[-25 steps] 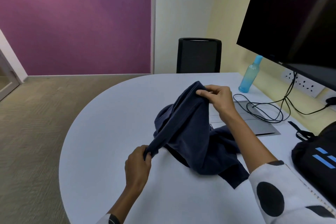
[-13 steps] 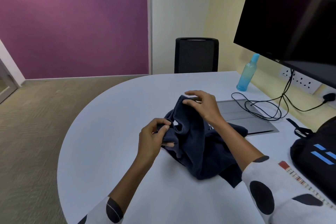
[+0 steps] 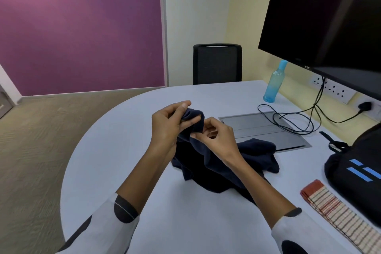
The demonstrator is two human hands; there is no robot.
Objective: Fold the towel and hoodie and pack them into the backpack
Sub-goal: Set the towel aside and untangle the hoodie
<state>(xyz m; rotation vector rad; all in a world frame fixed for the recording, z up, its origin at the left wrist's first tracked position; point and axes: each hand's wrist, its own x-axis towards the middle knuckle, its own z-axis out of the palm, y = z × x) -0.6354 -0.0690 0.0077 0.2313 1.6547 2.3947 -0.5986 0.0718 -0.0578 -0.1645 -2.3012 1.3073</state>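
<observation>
Pinching hoodie [image 3: 224, 163], left fingers [image 3: 186, 118], right fingers [image 3: 198, 135]

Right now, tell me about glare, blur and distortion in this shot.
Head view: wide-angle bending curves the table edge and tilts the monitor; soft streaks reflect on its dark screen. Both hands, left hand and right hand, look sharp on the navy hoodie, whose folds merge into near-black. Lighting is even, shadows faint.
</observation>
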